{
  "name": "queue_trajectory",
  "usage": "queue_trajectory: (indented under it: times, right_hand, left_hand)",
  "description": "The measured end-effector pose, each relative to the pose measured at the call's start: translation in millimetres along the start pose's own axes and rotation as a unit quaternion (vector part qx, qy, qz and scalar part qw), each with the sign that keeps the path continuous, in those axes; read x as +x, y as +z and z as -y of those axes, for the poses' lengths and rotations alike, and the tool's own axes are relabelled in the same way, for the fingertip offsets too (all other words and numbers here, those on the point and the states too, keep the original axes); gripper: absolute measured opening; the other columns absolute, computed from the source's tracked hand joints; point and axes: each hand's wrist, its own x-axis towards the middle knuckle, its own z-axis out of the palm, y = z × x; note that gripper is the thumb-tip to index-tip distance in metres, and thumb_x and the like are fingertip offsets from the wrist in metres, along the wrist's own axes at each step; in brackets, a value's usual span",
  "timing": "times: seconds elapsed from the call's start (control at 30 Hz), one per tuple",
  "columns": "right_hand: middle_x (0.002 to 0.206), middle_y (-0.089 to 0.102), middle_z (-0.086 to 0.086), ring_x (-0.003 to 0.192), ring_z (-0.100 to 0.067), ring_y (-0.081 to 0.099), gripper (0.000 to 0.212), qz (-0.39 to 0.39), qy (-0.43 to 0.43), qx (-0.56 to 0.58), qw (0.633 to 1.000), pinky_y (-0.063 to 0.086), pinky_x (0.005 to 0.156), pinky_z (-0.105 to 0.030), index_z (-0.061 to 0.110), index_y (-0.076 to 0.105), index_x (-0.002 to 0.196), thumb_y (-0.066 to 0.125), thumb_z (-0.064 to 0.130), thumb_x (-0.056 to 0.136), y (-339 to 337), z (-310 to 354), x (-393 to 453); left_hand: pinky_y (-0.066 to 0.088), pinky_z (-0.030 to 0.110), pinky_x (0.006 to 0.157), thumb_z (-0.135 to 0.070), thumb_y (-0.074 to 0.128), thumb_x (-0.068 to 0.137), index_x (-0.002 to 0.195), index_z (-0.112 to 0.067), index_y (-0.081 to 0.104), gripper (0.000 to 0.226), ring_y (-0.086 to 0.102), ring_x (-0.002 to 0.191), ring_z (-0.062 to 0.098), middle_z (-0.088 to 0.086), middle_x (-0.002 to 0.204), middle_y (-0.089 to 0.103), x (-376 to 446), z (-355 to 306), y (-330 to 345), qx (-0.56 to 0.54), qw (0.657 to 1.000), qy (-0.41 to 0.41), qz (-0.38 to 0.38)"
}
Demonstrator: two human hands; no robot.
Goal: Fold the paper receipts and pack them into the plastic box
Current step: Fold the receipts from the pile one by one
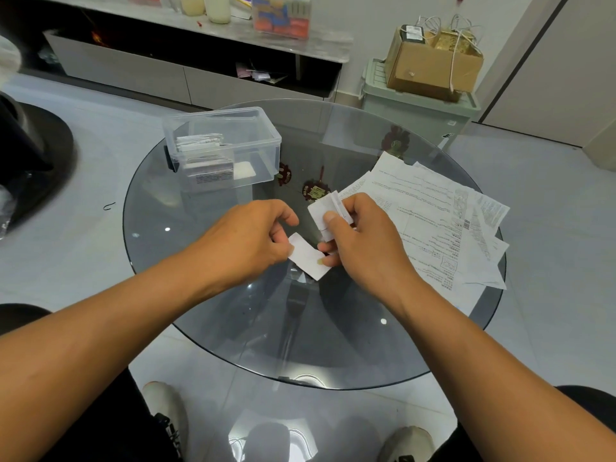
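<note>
Fingers [328, 219] of the right hand [363, 241] curl round a small folded receipt [325, 215], the thumb pressing it flat, while the lower fingertips touch a second folded slip [306, 258] that the left hand [246, 238] pinches by its near edge. Both slips are held just above the round smoked-glass table [233, 311], between the person's two forearms.

Behind the left hand stands the clear plastic box [223, 148], lid off, its walls thin and glossy, with a packed row of folded papers [200, 145] already upright at its left end and a small white pad lying on its floor. To the right, a loose fan of unfolded receipts [433, 215] lies flat on the glass, thin printed paper with barcodes and fine lines of text, overlapping and reaching towards the table's rim.

The risks appear modest but real. Two slips handled at once could slide apart, as the paper is smooth and the grips are light fingertip ones; a dropped slip would skate on the slick glass. Folded thermal-type paper tends to spring open, so a weak crease might unfold inside the box. The outermost sheets in the fan, lying near the edge, could be brushed off by a passing right forearm.
</note>
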Motion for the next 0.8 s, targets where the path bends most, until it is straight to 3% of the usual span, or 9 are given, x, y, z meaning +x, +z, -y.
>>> queue_trajectory:
  times: [0.2, 0.27, 0.37, 0.43, 0.67, 0.8]
  right_hand:
    - [0.109, 0.068, -0.014, 0.077, -0.018, 0.077, 0.005, -0.006, 0.074, 0.123, 0.990, 0.061, 0.057, -0.025, 0.016, 0.054, 0.106, 0.053, 0.021, 0.106, -4.4, 9.4, -0.7]
    - [0.109, 0.068, -0.014, 0.075, -0.016, 0.076, 0.007, -0.010, 0.076, 0.128, 0.989, 0.059, 0.056, -0.023, 0.016, 0.055, 0.107, 0.053, 0.022, 0.106, -4.7, 10.3, -1.0]
    - [0.108, 0.068, -0.012, 0.078, -0.016, 0.076, 0.007, -0.010, 0.074, 0.126, 0.989, 0.058, 0.055, -0.021, 0.016, 0.055, 0.107, 0.053, 0.023, 0.106, -4.7, 10.7, -0.7]
    - [0.106, 0.068, -0.010, 0.077, -0.014, 0.076, 0.006, -0.014, 0.071, 0.131, 0.989, 0.059, 0.056, -0.023, 0.016, 0.055, 0.106, 0.054, 0.022, 0.106, -3.8, 10.8, 0.0]
    - [0.098, 0.068, -0.003, 0.079, -0.017, 0.076, 0.005, -0.046, 0.064, 0.127, 0.989, 0.066, 0.072, -0.036, 0.017, 0.055, 0.103, 0.054, 0.021, 0.105, -5.4, 14.3, 3.7]
    - [0.102, 0.070, -0.005, 0.076, -0.014, 0.074, 0.006, -0.045, 0.067, 0.100, 0.992, 0.066, 0.072, -0.034, 0.017, 0.057, 0.104, 0.054, 0.023, 0.105, -10.3, 14.1, 3.1]
  left_hand:
    - [0.046, 0.019, 0.064, -0.018, 0.073, 0.088, 0.090, -0.031, 0.067, 0.014, 0.062, 0.074, 0.004, -0.012, 0.079, 0.067, -0.1, -4.2, -5.2, 0.046, 0.998, 0.029, -0.010]
    - [0.048, 0.020, 0.065, -0.034, 0.076, 0.086, 0.089, -0.029, 0.069, 0.009, 0.063, 0.078, 0.006, -0.012, 0.083, 0.066, -2.9, -10.3, -5.4, 0.071, 0.997, 0.040, 0.015]
    - [0.048, 0.030, 0.070, -0.071, 0.074, 0.070, 0.098, -0.030, 0.062, 0.051, 0.056, 0.084, 0.009, -0.012, 0.094, 0.057, -7.3, -17.1, 1.2, 0.147, 0.987, 0.050, 0.041]
    - [0.042, 0.030, 0.070, -0.077, 0.069, 0.070, 0.105, -0.030, 0.057, 0.060, 0.051, 0.089, 0.013, -0.010, 0.098, 0.052, -8.8, -20.6, 6.3, 0.210, 0.975, 0.062, 0.032]
    - [0.049, 0.036, 0.074, -0.045, 0.056, 0.094, 0.099, -0.019, 0.065, 0.028, 0.055, 0.091, 0.021, -0.001, 0.097, 0.060, -5.9, -18.8, 9.5, 0.281, 0.952, 0.123, -0.022]
    - [0.046, 0.026, 0.066, -0.031, 0.062, 0.092, 0.096, -0.027, 0.066, 0.006, 0.062, 0.080, 0.011, -0.009, 0.083, 0.065, 0.4, -9.9, 2.6, 0.118, 0.991, 0.053, -0.022]
